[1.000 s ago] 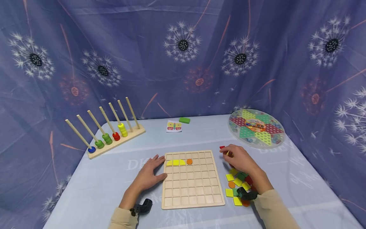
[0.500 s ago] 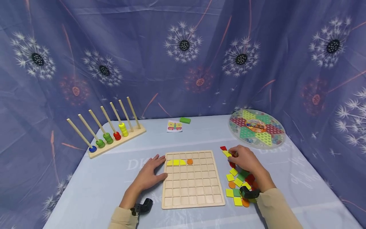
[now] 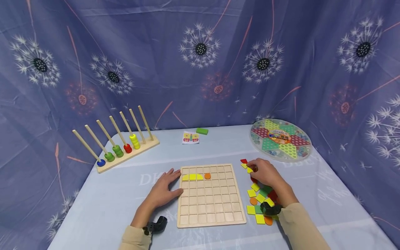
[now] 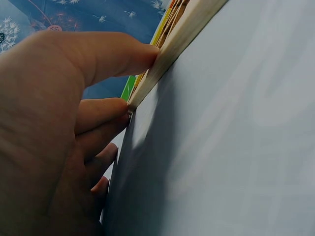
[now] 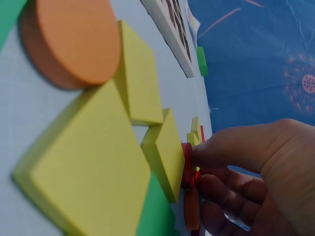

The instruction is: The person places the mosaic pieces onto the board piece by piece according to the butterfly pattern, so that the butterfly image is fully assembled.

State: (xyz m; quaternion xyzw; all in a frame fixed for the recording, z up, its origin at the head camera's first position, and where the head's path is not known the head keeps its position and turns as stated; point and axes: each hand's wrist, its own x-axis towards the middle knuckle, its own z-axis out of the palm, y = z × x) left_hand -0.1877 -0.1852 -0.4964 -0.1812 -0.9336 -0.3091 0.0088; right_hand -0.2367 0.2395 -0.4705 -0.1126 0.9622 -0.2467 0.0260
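Note:
The left hand (image 3: 163, 191) rests at the left edge of the wooden grid board (image 3: 210, 224), thumb and fingertips touching its rim; the left wrist view shows the thumb (image 4: 113, 55) on the board's side (image 4: 170, 55). In the board's second row lie three yellow pieces (image 3: 192, 177) and an orange disc (image 3: 207, 176). Right of the board, the right hand (image 3: 267, 172) pinches a small yellow piece (image 3: 249, 170) between thumb and finger. Another yellow piece (image 3: 244, 166) and a red piece (image 3: 243, 161) lie beside its fingertips. The right wrist view partly hides the pinched piece behind the thumb (image 5: 231, 147).
Loose yellow, green, red and orange pieces (image 3: 251, 209) lie under and before the right forearm. Farther back stand a bead rack (image 3: 128, 157) at left, a picture card (image 3: 190, 138), a green block (image 3: 202, 131) and a round star-patterned game board (image 3: 289, 150) at right.
The right hand has shifted slightly right, uncovering small yellow pieces near the red one. Two yellow pieces there now show a gap between them. The left hand has not moved.

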